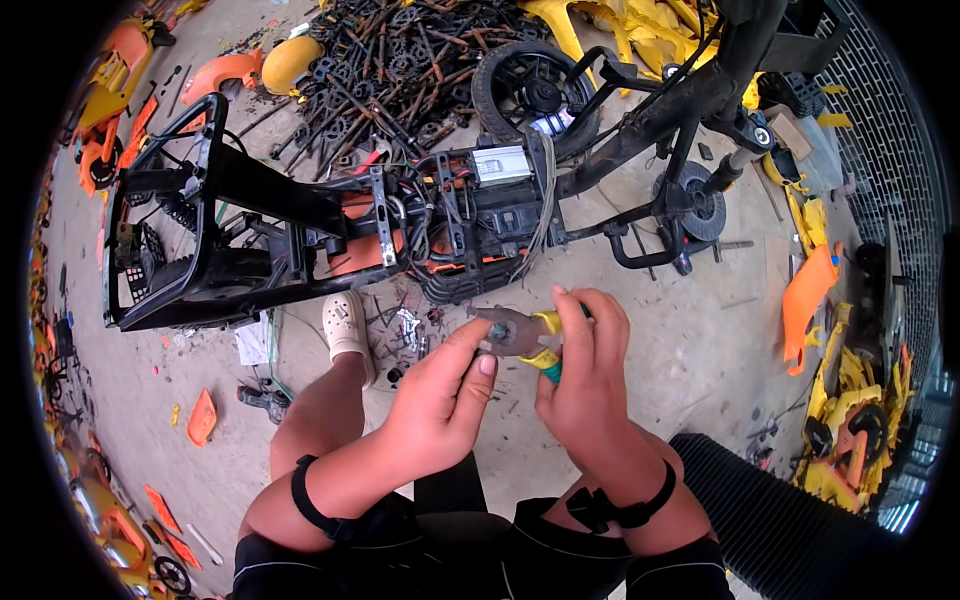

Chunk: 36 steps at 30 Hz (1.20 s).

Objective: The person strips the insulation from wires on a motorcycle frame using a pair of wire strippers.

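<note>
While the right hand (588, 365) clasps pliers (524, 340) and the left (440, 392) pinches their head (510, 328), a silver box (502, 165) bears print.

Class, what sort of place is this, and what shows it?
Probably a vehicle repair or dismantling area, judging by a stripped black metal vehicle frame, a tangled heap of rusty metal rods, and a loose, curved orange plastic panel.
</note>
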Tool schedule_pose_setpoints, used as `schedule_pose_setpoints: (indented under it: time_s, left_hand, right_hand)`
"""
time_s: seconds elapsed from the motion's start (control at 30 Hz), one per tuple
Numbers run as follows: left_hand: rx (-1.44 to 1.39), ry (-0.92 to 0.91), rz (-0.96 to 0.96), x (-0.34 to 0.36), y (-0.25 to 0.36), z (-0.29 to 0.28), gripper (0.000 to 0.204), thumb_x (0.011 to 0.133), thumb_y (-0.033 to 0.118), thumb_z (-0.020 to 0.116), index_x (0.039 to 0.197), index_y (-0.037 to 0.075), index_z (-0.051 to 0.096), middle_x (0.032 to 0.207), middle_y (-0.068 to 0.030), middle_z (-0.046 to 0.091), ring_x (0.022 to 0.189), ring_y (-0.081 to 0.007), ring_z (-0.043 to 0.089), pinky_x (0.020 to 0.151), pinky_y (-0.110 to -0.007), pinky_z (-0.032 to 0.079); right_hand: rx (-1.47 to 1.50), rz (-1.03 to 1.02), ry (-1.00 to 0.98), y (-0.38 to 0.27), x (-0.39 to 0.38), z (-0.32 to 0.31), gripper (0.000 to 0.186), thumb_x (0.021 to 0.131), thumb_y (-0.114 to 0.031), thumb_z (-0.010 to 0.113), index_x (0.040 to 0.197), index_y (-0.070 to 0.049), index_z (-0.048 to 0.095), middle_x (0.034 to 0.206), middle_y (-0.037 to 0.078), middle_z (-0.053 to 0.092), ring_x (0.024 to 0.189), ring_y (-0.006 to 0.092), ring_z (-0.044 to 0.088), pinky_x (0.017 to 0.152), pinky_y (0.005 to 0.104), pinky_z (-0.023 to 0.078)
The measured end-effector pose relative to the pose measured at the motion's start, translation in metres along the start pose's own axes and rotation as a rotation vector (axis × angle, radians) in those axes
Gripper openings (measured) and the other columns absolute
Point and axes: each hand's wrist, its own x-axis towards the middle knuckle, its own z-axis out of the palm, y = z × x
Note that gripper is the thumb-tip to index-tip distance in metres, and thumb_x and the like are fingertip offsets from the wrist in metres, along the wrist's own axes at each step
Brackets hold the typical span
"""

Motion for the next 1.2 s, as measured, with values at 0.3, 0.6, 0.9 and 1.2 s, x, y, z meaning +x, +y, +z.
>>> schedule_pose_setpoints:
  time_s: [0.3,0.6,0.9,1.2]
  left_hand:
    - [-0.001,0.029,-0.004,-0.012,-0.003,-0.005,0.028,0.106,0.009,0.049,0.131,-0.003,0.046,0.081,-0.0040,0.057,0.071,-0.0106,0.051,0.066,-0.025,0.046]
    - [0.061,0.061,-0.025,-0.016,-0.007,-0.011,0.032,0.103,0.010,0.054,0.131,-0.005,0.051,0.080,-0.0152,0.061,0.064,-0.0248,0.061,0.061,-0.033,0.049]
    - [0.159,0.094,-0.047,-0.015,-0.007,-0.010,0.036,0.098,0.008,0.055,0.132,-0.004,0.053,0.085,-0.0221,0.064,0.071,-0.0366,0.066,0.066,-0.040,0.052]
    - [0.180,0.068,-0.090,-0.003,0.000,-0.010,0.037,0.098,0.009,0.055,0.133,-0.002,0.051,0.086,-0.0242,0.065,0.074,-0.0408,0.067,0.067,-0.043,0.053]
  right_hand:
    - [-0.086,-0.036,0.096,-0.011,-0.003,0.010,0.076,0.062,0.018,0.063,0.135,-0.002,0.048,0.129,0.022,0.043,0.118,0.0438,0.044,0.094,0.0502,0.043]
    - [-0.185,-0.067,0.151,-0.012,-0.002,0.010,0.066,0.064,0.013,0.066,0.126,-0.002,0.054,0.118,0.019,0.052,0.108,0.0407,0.052,0.092,0.0503,0.043]
    - [-0.032,-0.018,0.047,-0.001,-0.008,0.020,0.054,0.066,0.005,0.070,0.116,-0.002,0.054,0.114,0.018,0.058,0.106,0.0416,0.056,0.091,0.0489,0.045]
    - [0.026,0.092,-0.054,0.002,-0.003,0.015,0.047,0.067,-0.003,0.075,0.110,-0.006,0.056,0.096,0.014,0.064,0.087,0.0375,0.065,0.073,0.0441,0.053]
